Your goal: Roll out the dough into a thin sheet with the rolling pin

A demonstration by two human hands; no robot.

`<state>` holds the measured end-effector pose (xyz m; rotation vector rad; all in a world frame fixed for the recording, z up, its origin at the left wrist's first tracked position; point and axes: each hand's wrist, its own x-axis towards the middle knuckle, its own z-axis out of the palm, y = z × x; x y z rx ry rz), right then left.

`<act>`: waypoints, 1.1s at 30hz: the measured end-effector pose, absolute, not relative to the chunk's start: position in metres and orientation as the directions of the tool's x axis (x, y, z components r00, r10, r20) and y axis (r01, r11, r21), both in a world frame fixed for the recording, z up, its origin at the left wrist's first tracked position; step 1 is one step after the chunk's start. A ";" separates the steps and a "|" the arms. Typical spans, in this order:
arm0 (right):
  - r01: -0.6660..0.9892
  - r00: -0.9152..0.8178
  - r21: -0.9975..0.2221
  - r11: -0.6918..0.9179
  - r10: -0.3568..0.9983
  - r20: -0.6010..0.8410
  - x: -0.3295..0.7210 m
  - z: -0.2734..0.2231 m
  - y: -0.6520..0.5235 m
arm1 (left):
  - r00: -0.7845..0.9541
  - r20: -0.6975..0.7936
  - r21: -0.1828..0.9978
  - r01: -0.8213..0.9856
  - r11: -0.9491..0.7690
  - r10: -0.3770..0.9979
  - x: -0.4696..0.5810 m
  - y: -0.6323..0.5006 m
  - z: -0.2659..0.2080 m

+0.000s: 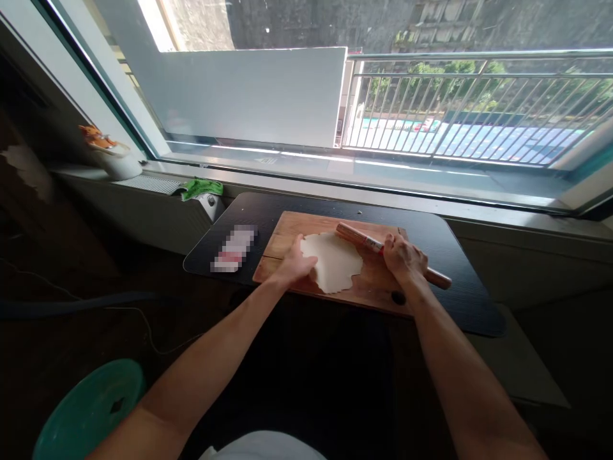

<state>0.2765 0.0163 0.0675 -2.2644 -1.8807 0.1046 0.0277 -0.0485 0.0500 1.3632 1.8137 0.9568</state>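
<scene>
Plainly, a long pale window sill (383, 191) runs beyond the rectangular reddish-brown wooden board (378, 278), which rests on a black table (462, 255) with rounded corners. A slender, copper-toned wooden rolling pin (359, 237) slants across the board's right half, its long axis running from far left to near right; the near end juts past the board's right edge, over the tabletop. A thin, ragged-edged cream sheet of dough (332, 262) lies around the board's middle, left of the pin, reaching close to the near edge. The pin's far tip sits right by the sheet's far side; I can't tell if they touch.

The person's hands are well apart. The right hand (405, 257) is wrapped around the pin near the board's right edge. The left hand (297, 260) is nearer the dough, touching its left margin, thumb on top; whether it pinches, I can't tell. Board surface shows between dough and right hand, and a small dark hole (398, 298) marks the near right corner.
</scene>
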 end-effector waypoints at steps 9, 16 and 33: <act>0.972 0.188 -0.159 -0.174 0.979 0.081 0.277 0.069 0.018 | -0.347 -0.140 0.893 0.360 0.270 0.927 0.025 -0.027 0.060; 0.988 0.122 -0.104 -0.110 0.985 0.119 0.272 0.075 0.003 | -0.337 0.090 0.850 0.517 0.104 0.937 0.027 -0.014 0.055; 0.933 -0.285 -0.116 0.341 0.896 0.340 0.153 0.053 0.066 | -0.211 0.385 0.743 0.649 -0.166 0.898 0.010 -0.042 0.006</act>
